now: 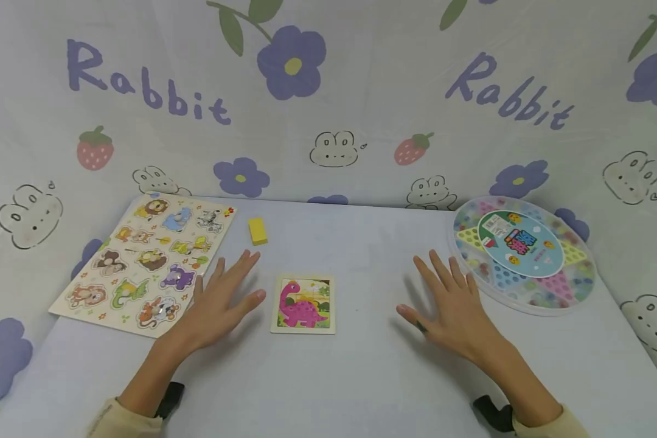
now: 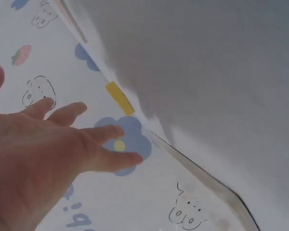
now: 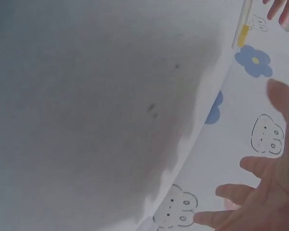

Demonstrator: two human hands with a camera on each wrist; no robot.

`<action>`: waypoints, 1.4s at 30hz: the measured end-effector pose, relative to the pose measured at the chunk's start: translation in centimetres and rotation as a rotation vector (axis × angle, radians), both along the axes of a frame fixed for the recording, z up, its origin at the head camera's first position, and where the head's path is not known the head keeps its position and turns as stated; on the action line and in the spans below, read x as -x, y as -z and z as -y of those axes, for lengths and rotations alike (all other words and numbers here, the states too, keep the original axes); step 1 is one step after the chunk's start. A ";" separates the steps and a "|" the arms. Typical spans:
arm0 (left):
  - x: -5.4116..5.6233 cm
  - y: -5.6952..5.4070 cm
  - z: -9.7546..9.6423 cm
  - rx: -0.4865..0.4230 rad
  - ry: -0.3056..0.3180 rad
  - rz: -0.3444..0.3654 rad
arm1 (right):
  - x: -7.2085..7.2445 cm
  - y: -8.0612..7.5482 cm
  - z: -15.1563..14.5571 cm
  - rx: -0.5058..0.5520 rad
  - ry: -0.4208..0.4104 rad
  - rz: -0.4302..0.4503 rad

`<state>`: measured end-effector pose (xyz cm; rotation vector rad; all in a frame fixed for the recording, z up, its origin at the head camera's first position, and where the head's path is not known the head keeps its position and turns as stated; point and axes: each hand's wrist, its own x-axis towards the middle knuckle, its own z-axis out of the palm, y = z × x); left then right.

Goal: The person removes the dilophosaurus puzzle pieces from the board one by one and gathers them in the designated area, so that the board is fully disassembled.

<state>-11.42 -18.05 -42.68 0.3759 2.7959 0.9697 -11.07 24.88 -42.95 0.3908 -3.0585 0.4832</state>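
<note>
At the left, an animal board (image 1: 148,281) is lying aslant, its long axis running away from the person, its right edge being partly hidden by the left hand (image 1: 221,304), which is being held released, fingers spread. Beyond those fingertips, a yellow block (image 1: 258,231) is pointing lengthwise away. Between the hands, nearer the left, a nearly square dinosaur puzzle (image 1: 303,304) is lying, its dinosaur's head being placed leftward. The right hand (image 1: 454,310) is being held spread, grasping nothing, just beside a round case (image 1: 521,243), whose contents are appearing blurred. Both sleeves (image 1: 128,420) are being cut off below.
</note>
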 end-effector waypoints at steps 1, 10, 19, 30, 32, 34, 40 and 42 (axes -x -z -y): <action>0.1 0.0 0.0 -0.028 0.017 0.018 | 0.1 0.0 0.1 0.014 -0.007 -0.009; 2.1 1.5 0.7 -0.180 0.102 0.096 | 0.9 0.4 1.9 0.146 -0.069 -0.119; 2.7 3.0 -0.3 -0.134 0.121 0.062 | 2.4 0.1 5.3 0.231 -0.162 0.033; 2.8 4.3 -0.7 -0.011 0.188 0.042 | 4.8 -0.3 11.0 0.240 -0.343 0.148; 2.7 4.3 -0.8 0.008 0.194 0.047 | 5.2 -0.2 11.8 0.238 -0.369 0.160; 2.6 4.2 -0.8 0.019 0.202 0.046 | 5.6 0.0 12.6 0.223 -0.389 0.164; 2.3 4.1 -0.7 0.049 0.217 0.035 | 6.3 0.0 14.6 0.184 -0.418 0.187; 2.3 4.1 -0.7 0.053 0.219 0.029 | 6.5 0.0 15.1 0.173 -0.422 0.198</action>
